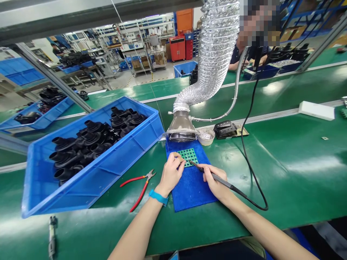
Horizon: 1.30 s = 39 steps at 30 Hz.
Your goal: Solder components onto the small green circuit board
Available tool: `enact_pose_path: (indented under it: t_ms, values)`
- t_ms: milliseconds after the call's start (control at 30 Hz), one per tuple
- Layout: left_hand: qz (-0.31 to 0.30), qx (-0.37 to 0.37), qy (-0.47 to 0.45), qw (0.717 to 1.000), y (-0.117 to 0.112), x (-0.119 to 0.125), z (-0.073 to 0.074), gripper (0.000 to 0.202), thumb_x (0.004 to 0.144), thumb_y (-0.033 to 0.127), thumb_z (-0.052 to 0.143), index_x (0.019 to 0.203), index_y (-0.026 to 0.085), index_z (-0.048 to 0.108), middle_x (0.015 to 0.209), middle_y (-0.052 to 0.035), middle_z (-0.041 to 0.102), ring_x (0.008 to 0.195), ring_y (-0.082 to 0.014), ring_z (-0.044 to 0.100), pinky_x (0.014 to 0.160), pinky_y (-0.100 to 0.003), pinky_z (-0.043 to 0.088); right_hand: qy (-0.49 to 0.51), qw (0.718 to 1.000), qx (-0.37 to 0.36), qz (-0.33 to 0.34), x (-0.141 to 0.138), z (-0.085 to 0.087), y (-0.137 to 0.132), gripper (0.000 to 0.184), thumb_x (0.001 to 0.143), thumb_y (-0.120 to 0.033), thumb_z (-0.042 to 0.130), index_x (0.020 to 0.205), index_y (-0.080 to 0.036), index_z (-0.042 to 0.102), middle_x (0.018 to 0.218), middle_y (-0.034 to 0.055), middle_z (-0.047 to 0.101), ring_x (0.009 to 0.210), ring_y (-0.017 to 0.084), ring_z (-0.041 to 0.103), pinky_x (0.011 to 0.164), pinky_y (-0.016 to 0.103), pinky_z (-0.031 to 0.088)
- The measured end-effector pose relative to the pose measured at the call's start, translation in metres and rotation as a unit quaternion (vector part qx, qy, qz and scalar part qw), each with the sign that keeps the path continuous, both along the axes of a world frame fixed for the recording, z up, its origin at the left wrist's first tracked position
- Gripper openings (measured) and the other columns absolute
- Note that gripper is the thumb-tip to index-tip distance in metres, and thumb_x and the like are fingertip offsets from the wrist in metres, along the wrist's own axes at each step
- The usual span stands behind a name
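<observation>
A small green circuit board panel (188,156) lies on a blue cloth mat (191,186) on the green bench. My right hand (214,179) is closed round a soldering iron (217,177), whose tip touches the board's lower right edge. My left hand (171,173) rests at the board's left edge with fingers pinched together, apparently holding thin solder wire that is too small to make out. A blue band sits on my left wrist.
A silver fume duct (214,54) ends in a hood (181,128) just behind the board. Red-handled cutters (139,186) lie left of the mat. A blue crate (38,177) of black rubber parts stands at left. An iron stand (226,129), a cleaning-wool pot (206,136) and a cable (251,155) are nearby. A co-worker (244,54) sits opposite.
</observation>
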State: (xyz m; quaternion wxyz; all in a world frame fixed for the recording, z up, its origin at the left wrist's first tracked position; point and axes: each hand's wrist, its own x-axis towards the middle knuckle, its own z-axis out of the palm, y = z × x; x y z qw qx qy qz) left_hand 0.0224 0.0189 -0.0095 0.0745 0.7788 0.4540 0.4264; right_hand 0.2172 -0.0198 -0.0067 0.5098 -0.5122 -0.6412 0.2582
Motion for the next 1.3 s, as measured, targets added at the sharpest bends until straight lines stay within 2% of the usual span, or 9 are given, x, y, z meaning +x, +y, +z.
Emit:
enact_pose_path:
  t_ms: [233,400,667,800,933,1000,1133,1233,1300]
  values:
    - [0.022,0.008,-0.048,0.999,0.001,-0.001,0.005,0.010,0.096,0.016,0.060,0.086,0.018,0.062,0.096,-0.0046,0.057,0.089,-0.0146,0.061,0.076,-0.027,0.053,0.004,1.000,-0.013,-0.001,0.001,0.003,-0.001,0.039,0.101,-0.038,0.045,0.091,-0.018,0.078,0.045,-0.0038,0.057,0.042,0.012,0.058,0.053,0.025,0.051]
    - [0.047,0.004,-0.062,0.997,0.000,-0.003,0.008,0.009,0.096,0.019,0.058,0.089,0.018,0.064,0.098,-0.0054,0.058,0.077,-0.0118,0.058,0.067,-0.025,0.052,0.005,1.000,-0.018,-0.005,0.002,0.004,-0.003,0.041,0.102,-0.040,0.044,0.091,-0.018,0.077,0.045,-0.0037,0.055,0.042,0.012,0.056,0.050,0.025,0.049]
    - [0.075,0.071,-0.044,0.994,0.004,-0.014,0.015,0.006,0.095,0.018,0.059,0.090,0.018,0.062,0.096,-0.0066,0.060,0.093,-0.0180,0.063,0.079,-0.030,0.054,0.054,0.991,0.031,-0.114,0.016,0.003,0.003,0.043,0.102,-0.041,0.043,0.094,-0.016,0.076,0.050,-0.0031,0.055,0.044,0.012,0.052,0.053,0.026,0.049]
    - [0.087,0.147,0.018,0.985,0.003,-0.021,0.020,0.012,0.092,0.017,0.064,0.082,0.018,0.059,0.073,-0.0010,0.061,0.068,-0.0136,0.061,0.067,-0.026,0.048,0.070,0.986,0.030,-0.145,0.025,0.016,0.019,0.042,0.102,-0.042,0.043,0.102,-0.015,0.074,0.055,-0.0018,0.058,0.049,0.013,0.055,0.055,0.026,0.050]
    - [0.097,0.218,0.070,0.969,0.001,-0.027,0.020,0.009,0.088,0.020,0.072,0.082,0.018,0.067,0.053,0.0064,0.054,0.045,-0.0079,0.050,0.052,-0.024,0.036,0.075,0.980,0.058,-0.175,0.026,0.024,0.040,0.040,0.102,-0.038,0.042,0.112,-0.015,0.073,0.067,0.0022,0.065,0.062,0.015,0.063,0.065,0.027,0.054]
    - [0.102,0.175,0.042,0.978,0.000,-0.026,0.019,0.015,0.089,0.025,0.071,0.076,0.019,0.069,0.048,0.0078,0.048,0.041,-0.0068,0.044,0.049,-0.024,0.032,0.060,0.983,0.071,-0.160,0.025,0.021,0.051,0.038,0.100,-0.038,0.045,0.113,-0.016,0.073,0.080,0.0060,0.072,0.076,0.018,0.069,0.074,0.030,0.057]
    - [0.099,-0.018,-0.074,0.992,0.002,-0.018,0.014,0.025,0.090,0.039,0.069,0.074,0.020,0.072,0.045,0.0086,0.037,0.041,-0.0075,0.036,0.046,-0.022,0.029,0.045,0.994,0.042,-0.095,0.024,0.013,0.055,0.034,0.096,-0.039,0.054,0.112,-0.019,0.075,0.105,0.0089,0.077,0.087,0.019,0.072,0.080,0.031,0.058]
    - [0.076,-0.108,-0.121,0.984,0.003,-0.011,0.009,0.025,0.089,0.041,0.068,0.076,0.019,0.073,0.052,0.0059,0.050,0.046,-0.0088,0.040,0.047,-0.022,0.032,0.048,0.993,0.031,-0.104,0.022,0.011,0.036,0.035,0.099,-0.039,0.052,0.117,-0.019,0.074,0.089,0.0064,0.077,0.073,0.017,0.070,0.076,0.030,0.058]
    - [0.060,-0.116,-0.113,0.985,0.003,-0.009,0.008,0.023,0.090,0.037,0.066,0.077,0.019,0.072,0.060,0.0037,0.057,0.049,-0.0093,0.042,0.050,-0.023,0.034,0.049,0.995,0.026,-0.087,0.018,0.009,0.017,0.036,0.101,-0.039,0.048,0.110,-0.019,0.077,0.068,0.0019,0.071,0.060,0.015,0.066,0.069,0.029,0.058]
